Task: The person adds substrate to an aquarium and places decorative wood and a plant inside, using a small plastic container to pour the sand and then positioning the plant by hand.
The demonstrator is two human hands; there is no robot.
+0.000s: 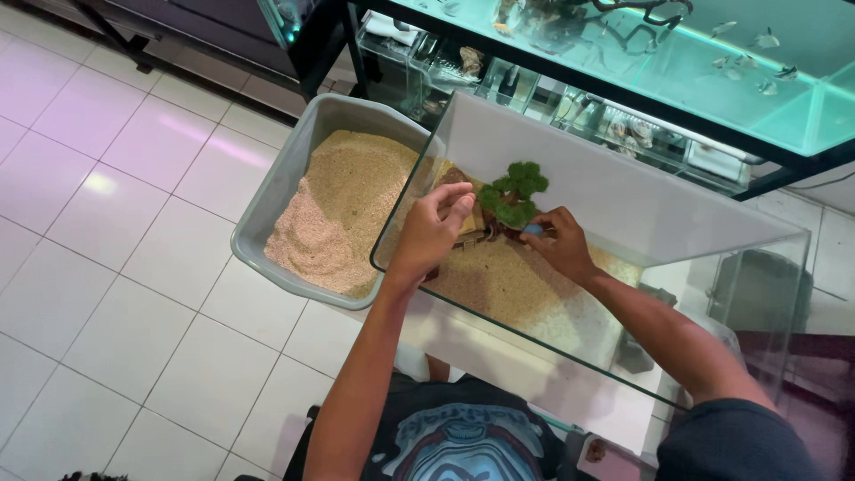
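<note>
Green-tufted ornamental tree (514,191) on a dark, gnarled wooden base, standing on the sand bed inside the clear glass tank (623,200), toward the tank's far-left corner. Its long axis appears roughly upright, base down in the sand and green crown uppermost; the crown seems to lean slightly toward the tank's rear wall, though the top-down view makes the exact tilt hard to judge.

Right hand (557,245) reaches over the tank's near edge and rests at the foot of the tree, fingers curled around something small and pale blue; whether it also grips the wood cannot be told. Left hand (436,227) hovers just left of the tree, thumb and fingertips pinched narrowly together, apparently on a small tan piece beside the base; the pinched item is too small to identify.

Handling, as judged: the tree is probably light and rigid at its wooden base, while the tufted crown looks soft and easily crushed or shed. The sound hold is low on the woody trunk or roots, not the foliage. Loose sand gives poor footing, so the piece may tip unless its base is bedded.

Grey plastic tub (294,178) of sand stands touching the tank's left side, on the white tiled floor (134,267). Lit aquarium (712,71) with fish lies beyond the tank's rear wall.
</note>
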